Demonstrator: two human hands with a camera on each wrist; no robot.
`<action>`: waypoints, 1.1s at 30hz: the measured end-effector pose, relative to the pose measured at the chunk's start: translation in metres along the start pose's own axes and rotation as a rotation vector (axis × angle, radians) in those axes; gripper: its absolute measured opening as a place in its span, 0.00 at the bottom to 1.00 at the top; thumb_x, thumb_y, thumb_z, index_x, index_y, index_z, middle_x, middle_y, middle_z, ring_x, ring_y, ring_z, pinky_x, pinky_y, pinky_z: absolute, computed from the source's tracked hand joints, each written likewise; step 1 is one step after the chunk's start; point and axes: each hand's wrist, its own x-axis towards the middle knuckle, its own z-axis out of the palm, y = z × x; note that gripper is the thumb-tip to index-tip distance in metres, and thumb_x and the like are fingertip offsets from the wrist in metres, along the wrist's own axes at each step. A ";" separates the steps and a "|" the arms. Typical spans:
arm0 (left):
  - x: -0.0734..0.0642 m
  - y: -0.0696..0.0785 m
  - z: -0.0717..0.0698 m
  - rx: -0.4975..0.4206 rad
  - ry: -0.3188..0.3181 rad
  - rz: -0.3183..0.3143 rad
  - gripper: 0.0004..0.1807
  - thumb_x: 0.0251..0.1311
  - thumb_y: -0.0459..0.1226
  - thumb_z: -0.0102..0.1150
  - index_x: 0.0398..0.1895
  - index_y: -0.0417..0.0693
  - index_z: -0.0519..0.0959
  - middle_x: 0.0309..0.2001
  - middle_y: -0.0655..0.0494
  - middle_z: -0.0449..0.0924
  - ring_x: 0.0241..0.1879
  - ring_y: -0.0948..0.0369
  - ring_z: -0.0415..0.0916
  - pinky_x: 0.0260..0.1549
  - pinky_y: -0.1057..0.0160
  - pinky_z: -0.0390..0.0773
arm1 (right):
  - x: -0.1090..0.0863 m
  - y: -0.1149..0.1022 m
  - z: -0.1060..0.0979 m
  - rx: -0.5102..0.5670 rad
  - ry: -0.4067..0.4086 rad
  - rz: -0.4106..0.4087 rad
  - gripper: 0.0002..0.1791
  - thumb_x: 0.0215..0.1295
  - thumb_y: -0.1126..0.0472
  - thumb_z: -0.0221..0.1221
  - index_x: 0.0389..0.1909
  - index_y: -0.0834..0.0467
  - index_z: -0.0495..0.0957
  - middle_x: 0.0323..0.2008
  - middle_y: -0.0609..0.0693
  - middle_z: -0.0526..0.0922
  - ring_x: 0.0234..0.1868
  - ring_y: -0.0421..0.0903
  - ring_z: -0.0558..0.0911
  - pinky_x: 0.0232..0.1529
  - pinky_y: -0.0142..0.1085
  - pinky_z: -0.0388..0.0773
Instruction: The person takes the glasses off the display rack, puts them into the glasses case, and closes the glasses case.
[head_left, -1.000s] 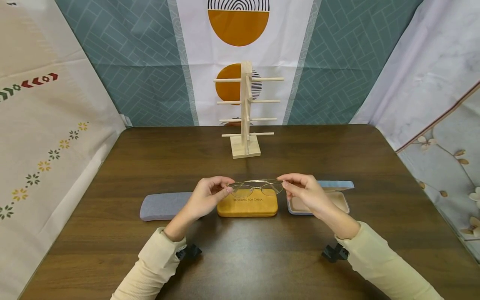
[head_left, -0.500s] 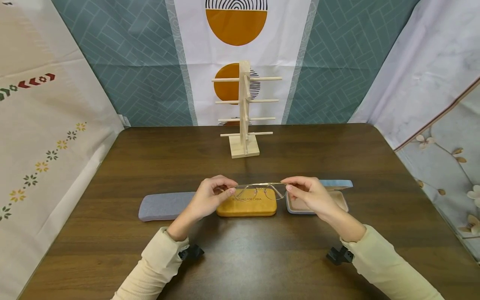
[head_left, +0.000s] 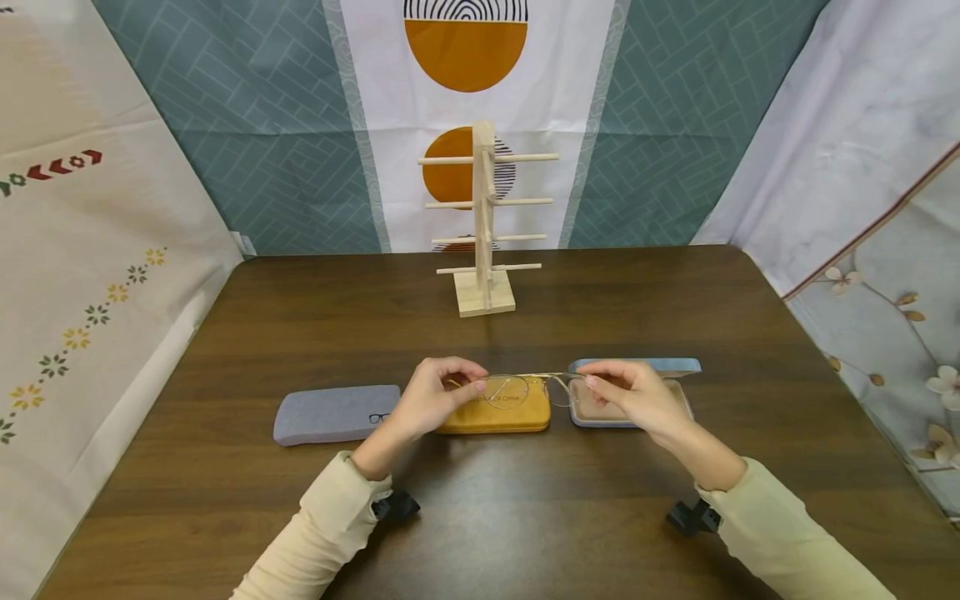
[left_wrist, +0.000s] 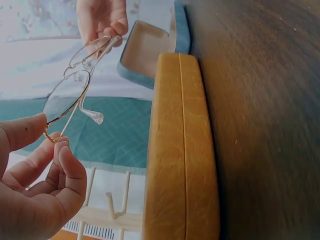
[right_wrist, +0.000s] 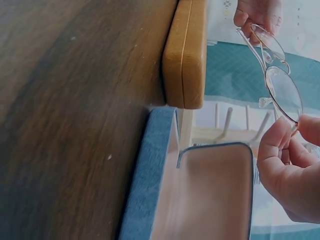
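Observation:
Both hands hold a pair of thin gold-rimmed eyeglasses (head_left: 507, 392) over the yellow glasses case (head_left: 495, 419). My left hand (head_left: 438, 396) pinches the frame's left corner between thumb and fingers. At the opposite corner, my right hand (head_left: 633, 396) pinches the frame in the same way. The lenses are clear and round, and in the left wrist view a clear temple tip (left_wrist: 93, 116) shows behind the near lens, so the temples lie folded across the back. Behind my right hand is an open blue case (head_left: 678, 365) with beige lining.
A closed grey-blue case (head_left: 326, 414) with a small glasses drawing lies left of the yellow one. Farther back on the brown table (head_left: 315, 325) stands a wooden rack (head_left: 483, 217) with several bare pegs. Patterned cloths (head_left: 292, 167) hang behind and at both sides.
Both hands have shifted a little to the right and nearer to me with the eyeglasses, which have turned and tilted. The drawing on the grey-blue case has come into view.

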 end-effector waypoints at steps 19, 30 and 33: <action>0.015 -0.004 0.027 -0.008 -0.057 0.017 0.05 0.51 0.30 0.63 0.31 0.36 0.82 0.26 0.50 0.80 0.26 0.63 0.73 0.29 0.64 0.75 | -0.016 0.012 -0.023 -0.014 0.034 0.023 0.19 0.64 0.65 0.54 0.49 0.77 0.71 0.35 0.52 0.79 0.29 0.40 0.77 0.33 0.34 0.77; 0.025 0.000 0.046 0.059 -0.079 0.026 0.04 0.50 0.30 0.64 0.29 0.37 0.83 0.25 0.52 0.81 0.23 0.67 0.71 0.26 0.68 0.74 | -0.023 0.019 -0.037 -0.009 0.058 0.023 0.19 0.65 0.66 0.53 0.49 0.79 0.69 0.35 0.47 0.79 0.30 0.38 0.77 0.33 0.32 0.78; 0.027 0.000 0.051 0.068 -0.086 0.031 0.03 0.50 0.30 0.64 0.28 0.38 0.84 0.26 0.52 0.81 0.23 0.68 0.71 0.25 0.70 0.73 | -0.025 0.021 -0.041 -0.019 0.068 0.016 0.20 0.65 0.66 0.53 0.48 0.80 0.69 0.35 0.46 0.80 0.30 0.38 0.77 0.33 0.32 0.78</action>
